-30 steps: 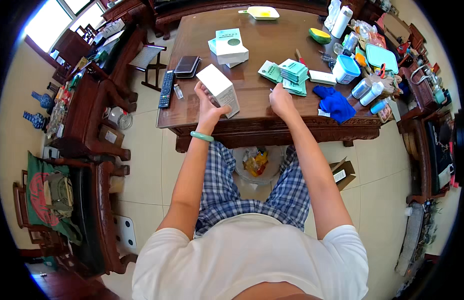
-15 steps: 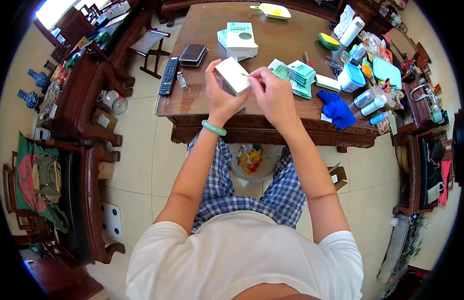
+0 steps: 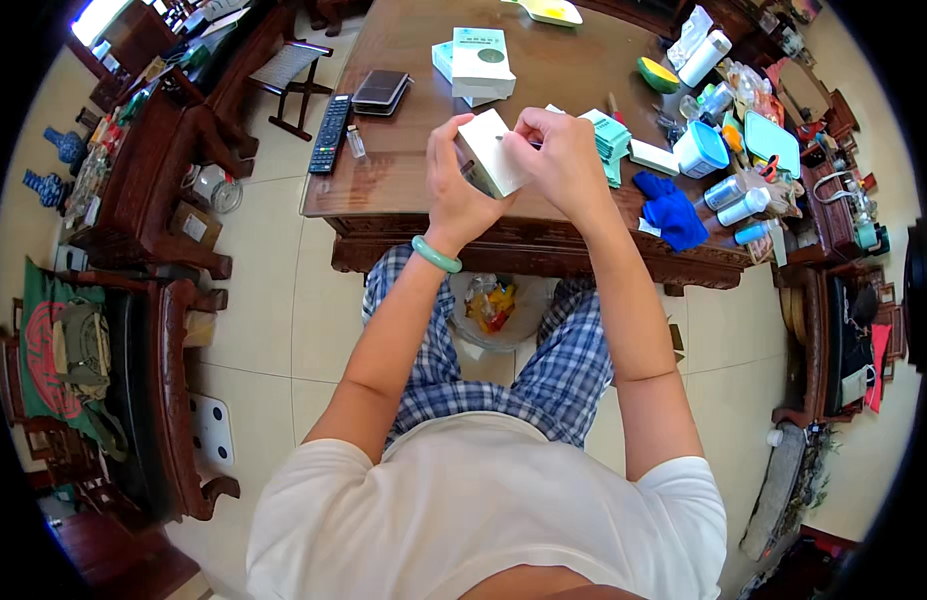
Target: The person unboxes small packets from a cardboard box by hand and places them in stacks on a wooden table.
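Observation:
My left hand (image 3: 458, 190), with a green bangle on its wrist, is closed around the sides of a small white box (image 3: 492, 150). The box is held tilted above the table's near edge. My right hand (image 3: 559, 160) is pinched at the box's upper right, its thumb against the pale face. A tiny dark mark or object shows by the fingertips; what they grip is too small to make out. Behind my right hand lies a stack of pale green packets (image 3: 609, 145), partly hidden. Beyond my left hand stand white and green boxes (image 3: 483, 65).
On the wooden table (image 3: 384, 190) lie a remote control (image 3: 330, 134), a small clear bottle (image 3: 356, 141) and a dark wallet (image 3: 381, 91). To the right are a blue cloth (image 3: 672, 212), a white tub with blue lid (image 3: 702, 150) and several bottles. A waste bin (image 3: 501, 330) stands between my legs.
Both hands and the white box have shifted slightly right, and the box has turned a little. My right hand now covers more of the green packets. The whole view has shifted slightly.

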Action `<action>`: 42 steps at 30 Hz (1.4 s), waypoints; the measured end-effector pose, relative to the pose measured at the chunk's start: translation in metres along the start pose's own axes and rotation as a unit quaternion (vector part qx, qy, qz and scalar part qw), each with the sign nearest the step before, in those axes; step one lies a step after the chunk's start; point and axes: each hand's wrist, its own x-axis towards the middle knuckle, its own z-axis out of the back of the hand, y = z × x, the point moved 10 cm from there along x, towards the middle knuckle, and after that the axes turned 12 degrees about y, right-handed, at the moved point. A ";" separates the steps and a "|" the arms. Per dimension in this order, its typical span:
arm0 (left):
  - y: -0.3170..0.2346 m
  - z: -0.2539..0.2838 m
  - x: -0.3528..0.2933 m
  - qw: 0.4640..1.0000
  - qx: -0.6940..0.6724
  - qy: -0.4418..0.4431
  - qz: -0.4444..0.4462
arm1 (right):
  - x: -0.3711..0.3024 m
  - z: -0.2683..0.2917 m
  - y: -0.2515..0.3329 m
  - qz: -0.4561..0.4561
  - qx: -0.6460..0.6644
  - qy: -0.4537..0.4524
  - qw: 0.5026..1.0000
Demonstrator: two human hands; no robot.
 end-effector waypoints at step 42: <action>0.079 -0.018 -0.068 0.662 -0.604 -0.079 0.437 | -0.107 0.007 0.035 0.084 -0.005 -0.129 0.988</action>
